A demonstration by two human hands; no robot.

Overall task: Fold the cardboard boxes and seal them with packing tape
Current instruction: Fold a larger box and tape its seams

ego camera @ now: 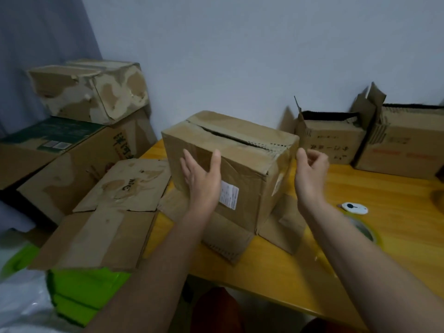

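Note:
A brown cardboard box [242, 162] stands on the yellow wooden table [360, 236], its top flaps folded shut with a dark gap along the seam and its bottom flaps splayed out on the table. My left hand [201, 179] lies flat against the box's near side, fingers straight. My right hand [310, 169] hovers just off the box's right top corner with fingers loosely curled, holding nothing that I can see. A roll of packing tape [362, 233] lies on the table under my right forearm.
A small white cutter [355, 207] lies beside the tape. Two open boxes [334, 143] [406, 147] stand at the back right. A flattened box [105, 219] overhangs the table's left edge above green bags [86, 292]. Stacked boxes [89, 92] fill the left.

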